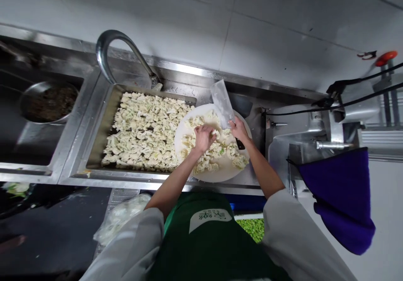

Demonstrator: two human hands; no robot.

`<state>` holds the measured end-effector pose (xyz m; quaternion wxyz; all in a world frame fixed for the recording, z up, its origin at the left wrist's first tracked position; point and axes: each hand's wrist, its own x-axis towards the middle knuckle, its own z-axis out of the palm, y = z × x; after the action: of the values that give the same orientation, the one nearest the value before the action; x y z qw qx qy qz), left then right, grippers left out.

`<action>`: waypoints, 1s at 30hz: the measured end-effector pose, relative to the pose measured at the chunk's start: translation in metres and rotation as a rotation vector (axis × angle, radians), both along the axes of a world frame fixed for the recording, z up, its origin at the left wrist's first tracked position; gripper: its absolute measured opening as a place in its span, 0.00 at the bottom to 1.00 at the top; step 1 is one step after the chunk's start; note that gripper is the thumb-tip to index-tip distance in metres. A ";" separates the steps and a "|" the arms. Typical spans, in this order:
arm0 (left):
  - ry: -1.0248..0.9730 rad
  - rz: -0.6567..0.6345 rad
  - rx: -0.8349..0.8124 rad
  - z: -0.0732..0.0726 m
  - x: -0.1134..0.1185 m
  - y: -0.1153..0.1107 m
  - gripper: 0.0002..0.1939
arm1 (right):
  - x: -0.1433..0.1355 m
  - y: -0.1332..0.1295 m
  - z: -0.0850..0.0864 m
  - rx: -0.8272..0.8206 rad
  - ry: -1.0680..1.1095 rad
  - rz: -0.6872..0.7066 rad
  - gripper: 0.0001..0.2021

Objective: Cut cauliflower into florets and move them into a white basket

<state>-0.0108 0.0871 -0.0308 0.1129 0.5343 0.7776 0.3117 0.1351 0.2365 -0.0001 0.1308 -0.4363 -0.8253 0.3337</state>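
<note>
My right hand (239,130) is wrapped around the dark handle of a cleaver (222,100). Its broad blade points up and away, over the far part of a round white cutting board (226,173). Cut cauliflower (209,163) lies scattered across the board. Over the middle of it, my left hand (204,138) is closed with curled fingers, and a pale cauliflower floret (215,133) shows at the fingertips. The blade and the left hand are a short way apart. Left of the board, many cauliflower florets (143,132) fill a sink basin (94,157).
A curved faucet (118,35) arches over the basin's back edge. At far left, a metal bowl (27,102) with dark contents sits in another sink. On the right are a plastic tub (277,147) and a hanging purple cloth (343,193). A plastic bag (121,216) lies below the counter.
</note>
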 end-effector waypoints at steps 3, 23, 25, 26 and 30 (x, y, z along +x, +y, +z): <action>-0.062 0.008 0.062 -0.006 -0.007 -0.005 0.03 | 0.014 0.003 0.001 0.011 0.090 -0.107 0.12; 0.007 -0.200 0.278 -0.021 0.059 -0.049 0.07 | 0.108 -0.089 0.016 0.146 -0.198 -0.281 0.18; 0.021 -0.172 0.274 -0.025 0.071 -0.051 0.06 | 0.111 -0.101 0.014 0.127 -0.239 -0.261 0.18; 0.028 -0.141 0.283 -0.026 0.075 -0.051 0.06 | 0.111 -0.106 0.013 0.118 -0.256 -0.244 0.18; 0.090 -0.130 0.243 -0.024 0.085 -0.047 0.08 | 0.107 -0.117 0.009 0.084 -0.279 -0.168 0.17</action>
<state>0.0747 0.0400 -0.0552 0.0325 0.6067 0.7023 0.3712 0.2425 0.1198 0.0093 0.0603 -0.5402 -0.8092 0.2231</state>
